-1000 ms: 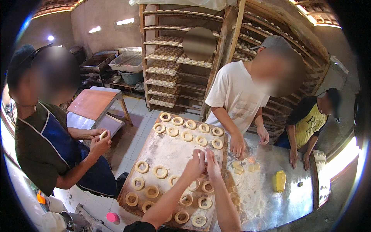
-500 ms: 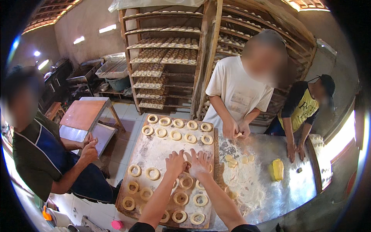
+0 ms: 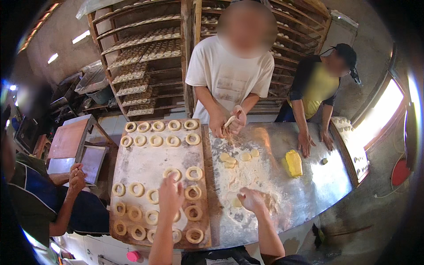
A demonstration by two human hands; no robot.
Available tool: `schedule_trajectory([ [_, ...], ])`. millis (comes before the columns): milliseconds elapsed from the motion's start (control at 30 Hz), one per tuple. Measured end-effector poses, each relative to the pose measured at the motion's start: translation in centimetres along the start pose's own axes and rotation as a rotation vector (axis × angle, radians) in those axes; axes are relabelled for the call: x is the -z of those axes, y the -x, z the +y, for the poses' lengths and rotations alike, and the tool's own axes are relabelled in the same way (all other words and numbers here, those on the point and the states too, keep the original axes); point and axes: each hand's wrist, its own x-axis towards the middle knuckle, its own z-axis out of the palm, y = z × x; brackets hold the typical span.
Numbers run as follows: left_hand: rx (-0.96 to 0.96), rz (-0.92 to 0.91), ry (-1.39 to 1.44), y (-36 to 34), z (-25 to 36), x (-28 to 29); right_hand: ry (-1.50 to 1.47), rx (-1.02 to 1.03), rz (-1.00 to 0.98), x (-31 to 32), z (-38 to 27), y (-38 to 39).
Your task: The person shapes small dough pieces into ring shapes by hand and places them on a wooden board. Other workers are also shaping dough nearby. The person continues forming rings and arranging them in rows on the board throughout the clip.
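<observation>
On the left is a flour-dusted board (image 3: pixel 143 160) bearing rows of pale dough rings. My left hand (image 3: pixel 170 196) is over it with fingers slightly apart, its fingertips at the near edge of a dough ring (image 3: pixel 172 169). Whether they touch the ring I cannot tell. To the right, my right hand (image 3: pixel 253 200) is low over the floured metal table (image 3: pixel 304 196). Its fingers are curled in beside a flat round dough piece (image 3: pixel 236 202); what they hold, if anything, is hidden. Several small dough pieces (image 3: pixel 228 160) lie farther off in the flour.
Across the table, a person in a white shirt (image 3: pixel 232 79) handles a dough strip (image 3: pixel 230 120). Another person (image 3: pixel 320 84) rests both hands on the metal near a yellow block (image 3: pixel 293 163). A third person (image 3: pixel 66 190) stands left of the board. Racks of trays (image 3: pixel 145 46) line the back.
My hands were together over a ring on the board; now they are apart, the right one having moved over to the metal table. The view has shifted right. The white-shirted person's dough strip is lifted higher.
</observation>
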Motion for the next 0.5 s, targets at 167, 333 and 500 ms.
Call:
schedule_trajectory([
  [167, 0.073, -0.29, 0.312, 6.1, 9.5, -7.1, 0.282, 0.36, 0.164, -1.7, 2.9, 0.1],
  [333, 0.178, -0.507, 0.208, 8.7, 13.8, -11.0, -0.367, 0.379, 0.063, 0.7, 4.6, 1.3],
  [500, 0.149, -0.329, 0.591, 9.1, 16.8, -11.2, -0.966, 0.342, -0.024, 2.8, 6.8, 3.1],
])
